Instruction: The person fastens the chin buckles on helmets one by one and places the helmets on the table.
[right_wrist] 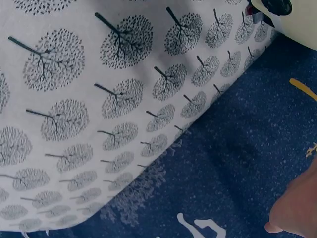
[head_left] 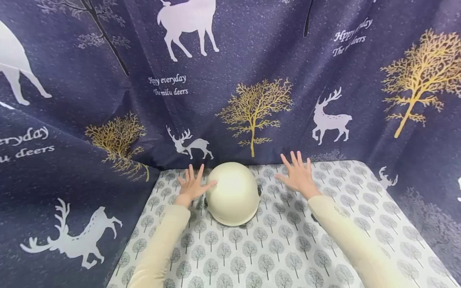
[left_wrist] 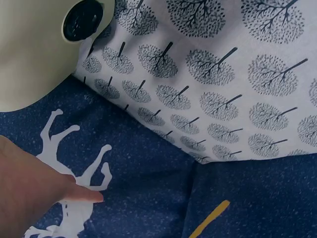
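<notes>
a dark blue curtain [head_left: 230, 68] printed with deer and trees hangs behind and beside a surface [head_left: 264, 256] covered in white tree-patterned cloth. the cream helmet [head_left: 233, 194] sits dome up by the far edge of the surface, nearer the far-left corner than the far-right one; the left wrist view catches a round black fitting [left_wrist: 83, 20] on its side. the left hand [head_left: 192, 186] is just beside the helmet on the side of the left edge, fingers spread and holding nothing; its thumb overlaps the dome in the head view, and whether it touches i cannot tell. the right hand [head_left: 299, 176] is also spread and holds nothing, apart from the helmet, between it and the far-right corner. the step in hand looks to be placing or releasing the helmet, or readying to take it; one moment does not settle which. handling it next would call for the right hand to come inward and both palms to meet the rounded sides evenly, as the smooth shell may slip or roll. the tight margin is behind, where the far edge meets the curtain; the most room lies toward the near side and the right edge.
</notes>
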Demonstrator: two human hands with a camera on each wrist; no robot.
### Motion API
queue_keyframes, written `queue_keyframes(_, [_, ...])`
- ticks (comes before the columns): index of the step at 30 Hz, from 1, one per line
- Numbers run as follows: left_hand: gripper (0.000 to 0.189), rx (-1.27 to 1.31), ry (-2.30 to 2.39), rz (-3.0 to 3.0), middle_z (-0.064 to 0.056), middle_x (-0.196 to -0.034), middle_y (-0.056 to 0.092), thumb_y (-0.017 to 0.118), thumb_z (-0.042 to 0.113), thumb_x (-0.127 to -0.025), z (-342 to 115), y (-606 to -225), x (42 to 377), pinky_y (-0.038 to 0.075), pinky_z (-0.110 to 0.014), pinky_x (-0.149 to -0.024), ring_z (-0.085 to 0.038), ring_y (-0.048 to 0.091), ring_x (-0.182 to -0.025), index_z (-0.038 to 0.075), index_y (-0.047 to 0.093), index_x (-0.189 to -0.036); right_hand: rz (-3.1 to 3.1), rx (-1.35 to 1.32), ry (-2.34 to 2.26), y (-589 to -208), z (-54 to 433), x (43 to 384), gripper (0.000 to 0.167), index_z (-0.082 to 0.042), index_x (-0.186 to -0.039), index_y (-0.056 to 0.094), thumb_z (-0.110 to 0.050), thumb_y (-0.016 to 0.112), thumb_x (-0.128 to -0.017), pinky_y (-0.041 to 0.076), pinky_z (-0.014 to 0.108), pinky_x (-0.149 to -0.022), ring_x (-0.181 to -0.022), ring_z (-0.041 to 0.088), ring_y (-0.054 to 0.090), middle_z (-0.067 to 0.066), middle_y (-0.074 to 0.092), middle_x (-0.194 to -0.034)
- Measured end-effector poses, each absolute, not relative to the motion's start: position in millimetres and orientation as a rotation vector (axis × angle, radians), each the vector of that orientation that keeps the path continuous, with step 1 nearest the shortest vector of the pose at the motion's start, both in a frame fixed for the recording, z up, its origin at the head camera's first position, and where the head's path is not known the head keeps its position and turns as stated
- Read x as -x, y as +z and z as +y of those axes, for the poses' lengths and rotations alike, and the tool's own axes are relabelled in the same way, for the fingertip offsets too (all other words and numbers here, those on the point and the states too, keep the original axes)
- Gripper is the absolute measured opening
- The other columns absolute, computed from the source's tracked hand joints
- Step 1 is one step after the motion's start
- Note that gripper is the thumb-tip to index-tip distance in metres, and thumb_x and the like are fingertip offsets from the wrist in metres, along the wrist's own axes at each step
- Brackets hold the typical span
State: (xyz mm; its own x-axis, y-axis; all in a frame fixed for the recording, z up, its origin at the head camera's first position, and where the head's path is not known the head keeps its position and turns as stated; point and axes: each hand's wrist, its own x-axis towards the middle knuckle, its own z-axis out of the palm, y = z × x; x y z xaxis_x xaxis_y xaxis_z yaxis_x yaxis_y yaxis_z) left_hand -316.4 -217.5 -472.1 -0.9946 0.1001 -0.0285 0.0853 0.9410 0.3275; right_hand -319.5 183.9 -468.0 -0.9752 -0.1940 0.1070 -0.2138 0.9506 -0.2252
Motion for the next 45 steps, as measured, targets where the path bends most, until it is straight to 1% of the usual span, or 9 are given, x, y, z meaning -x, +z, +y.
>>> queue_keyframes(10, [0.099,-0.110,0.574,3.001,-0.029,-0.159,-0.019,0.048,0.069,-0.088,-216.3,-486.3,313.2,-0.011,-0.078,-0.109,-0.052,-0.005,-0.147,0.023,-0.004,-0.158,-3.004,-0.325,0.428,-487.3,165.9,314.2,0.092,-0.021,-0.158,0.008,-0.068,0.047,-0.090,-0.010,0.067,-0.117,-0.151,0.041,-0.010,0.019,-0.002,-0.164])
queue_keyframes(18, [0.099,-0.125,0.616,2.987,-0.028,-0.159,-0.020,0.047,0.070,-0.089,-219.1,-490.3,312.3,-0.006,-0.080,-0.107,-0.053,-0.004,-0.147,0.021,-0.004,-0.158,-2.992,-0.342,0.467,-489.2,147.7,310.9,0.093,-0.020,-0.158,0.010,-0.064,0.053,-0.089,-0.011,0.068,-0.116,-0.151,0.042,-0.006,0.020,0.003,-0.164])
queue_keyframes(22, [0.096,-0.122,0.674,2.944,-0.026,-0.160,-0.019,0.046,0.071,-0.089,-218.8,-493.1,309.7,-0.005,-0.080,-0.108,-0.051,-0.005,-0.148,0.027,-0.004,-0.158,-2.986,-0.356,0.500,-494.2,140.2,309.7,0.094,-0.018,-0.158,0.011,-0.064,0.054,-0.089,-0.007,0.068,-0.117,-0.151,0.042,-0.004,0.021,0.005,-0.164])
queue_keyframes(25, [0.093,-0.122,0.736,2.888,-0.025,-0.162,-0.013,0.044,0.073,-0.088,-217.1,-495.5,308.3,-0.002,-0.078,-0.111,-0.050,-0.003,-0.149,0.033,-0.003,-0.157,-2.981,-0.363,0.548,-498.2,134.5,307.7,0.093,-0.018,-0.158,0.011,-0.062,0.055,-0.089,-0.006,0.068,-0.118,-0.151,0.042,-0.005,0.021,0.004,-0.164])
queue_keyframes(29, [0.091,-0.125,0.822,2.838,-0.026,-0.162,0.000,0.044,0.075,-0.086,-213.6,-497.7,305.5,0.002,-0.076,-0.112,-0.051,0.005,-0.148,0.036,0.001,-0.157,-2.977,-0.379,0.597,-502.4,125.2,305.0,0.094,-0.018,-0.158,0.012,-0.062,0.056,-0.088,-0.007,0.068,-0.118,-0.152,0.041,-0.005,0.020,0.005,-0.164])
queue_keyframes(31, [0.092,-0.130,0.864,2.828,-0.023,-0.163,0.006,0.046,0.074,-0.086,-212.2,-499.1,304.3,0.005,-0.075,-0.113,-0.051,0.011,-0.148,0.035,0.003,-0.157,-2.973,-0.395,0.617,-504.2,120.2,304.0,0.094,-0.017,-0.158,0.013,-0.063,0.056,-0.088,-0.006,0.068,-0.118,-0.152,0.041,-0.004,0.019,0.006,-0.164])
queue_keyframes(36, [0.098,-0.166,1.041,2.771,-0.016,-0.163,0.016,0.056,0.067,-0.086,-209.8,-503.5,302.1,0.019,-0.070,-0.115,-0.047,0.022,-0.147,0.028,0.003,-0.158,-2.965,-0.440,0.642,-507.6,107.5,303.8,0.095,-0.016,-0.157,0.016,-0.064,0.056,-0.087,-0.005,0.068,-0.118,-0.152,0.041,0.001,0.020,0.011,-0.163])
queue_keyframes(40, [0.099,-0.173,1.129,2.745,-0.018,-0.163,0.016,0.060,0.061,-0.087,-208.5,-506.8,301.0,0.024,-0.067,-0.115,-0.046,0.024,-0.146,0.027,0.001,-0.158,-2.982,-0.451,0.672,-510.1,98.8,303.9,0.093,-0.017,-0.158,0.014,-0.064,0.054,-0.088,-0.004,0.067,-0.119,-0.152,0.039,-0.001,0.019,0.012,-0.163])
queue_keyframes(45, [0.097,-0.150,1.223,2.708,-0.018,-0.164,0.014,0.062,0.057,-0.087,-206.4,-512.3,302.1,0.020,-0.069,-0.115,-0.047,0.021,-0.147,0.030,0.001,-0.158,-2.968,-0.454,0.740,-514.7,91.7,302.4,0.089,-0.016,-0.158,0.015,-0.062,0.052,-0.091,-0.004,0.066,-0.119,-0.153,0.038,0.000,0.019,0.015,-0.163])
